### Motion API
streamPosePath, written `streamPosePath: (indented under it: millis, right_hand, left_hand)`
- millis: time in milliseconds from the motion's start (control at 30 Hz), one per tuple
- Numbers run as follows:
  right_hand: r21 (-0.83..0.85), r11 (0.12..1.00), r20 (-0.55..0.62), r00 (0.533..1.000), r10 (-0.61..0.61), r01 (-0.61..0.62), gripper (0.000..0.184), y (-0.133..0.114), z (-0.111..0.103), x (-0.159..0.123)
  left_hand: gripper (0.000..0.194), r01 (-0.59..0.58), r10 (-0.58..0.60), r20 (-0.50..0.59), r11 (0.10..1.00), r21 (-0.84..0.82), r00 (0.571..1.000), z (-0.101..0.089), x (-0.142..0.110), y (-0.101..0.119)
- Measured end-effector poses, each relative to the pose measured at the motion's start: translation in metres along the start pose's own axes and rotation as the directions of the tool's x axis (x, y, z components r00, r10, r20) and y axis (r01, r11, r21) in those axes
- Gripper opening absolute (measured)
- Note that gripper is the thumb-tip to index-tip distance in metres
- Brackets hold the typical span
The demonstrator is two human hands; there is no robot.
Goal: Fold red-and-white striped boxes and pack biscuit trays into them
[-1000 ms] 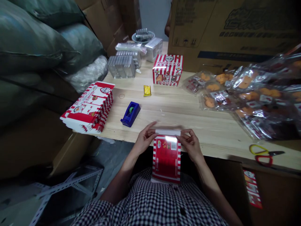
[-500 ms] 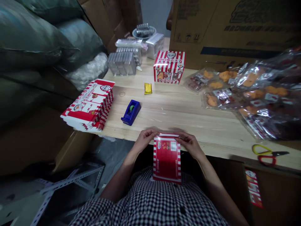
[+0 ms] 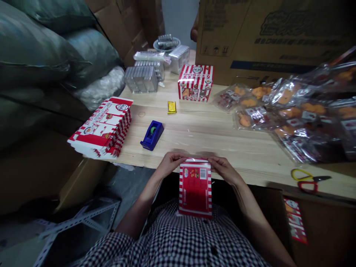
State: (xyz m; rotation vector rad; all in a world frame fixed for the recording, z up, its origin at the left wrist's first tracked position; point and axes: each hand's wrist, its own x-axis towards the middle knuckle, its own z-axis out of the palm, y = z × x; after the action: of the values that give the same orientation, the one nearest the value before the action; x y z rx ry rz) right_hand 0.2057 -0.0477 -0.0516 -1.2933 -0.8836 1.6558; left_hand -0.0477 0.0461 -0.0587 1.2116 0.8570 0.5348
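Both hands, left hand (image 3: pixel 169 165) and right hand (image 3: pixel 224 168), pinch the red striped carton's (image 3: pixel 195 191) top flap, fingers pressed together, steadying it against the desk (image 3: pixel 222 137) edge at six o'clock.

Left hand (image 3: pixel 169 164), right hand (image 3: pixel 224 169) pinch top corners of red striped carton (image 3: pixel 195 189) at wooden table (image 3: pixel 211 133) edge.

Both bare forearms are reaching forward from the near edge and converging toward the middle. The left hand (image 3: pixel 169 163) and the right hand (image 3: pixel 224 168) are curling inward at the same level, fingers bent and pinching, thumbs tucked underneath, wrists slightly raised.
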Motion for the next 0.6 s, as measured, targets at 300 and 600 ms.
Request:
streamPosePath:
  millis: [300,600]
  right_hand:
    - [-0.063,0.998,0.019,1.0,0.005,-0.003,0.04,-0.001,-0.011,0.014]
    - [-0.07,0.997,0.072,0.997,-0.012,0.017,0.03,-0.005,-0.014,0.018]
  left_hand:
    - [0.032,0.012,-0.004,-0.06,0.99,0.143,0.998,0.007,0.005,0.005]
    - [0.029,-0.056,0.066,-0.03,0.966,0.254,0.997,0.009,0.009,0.011]
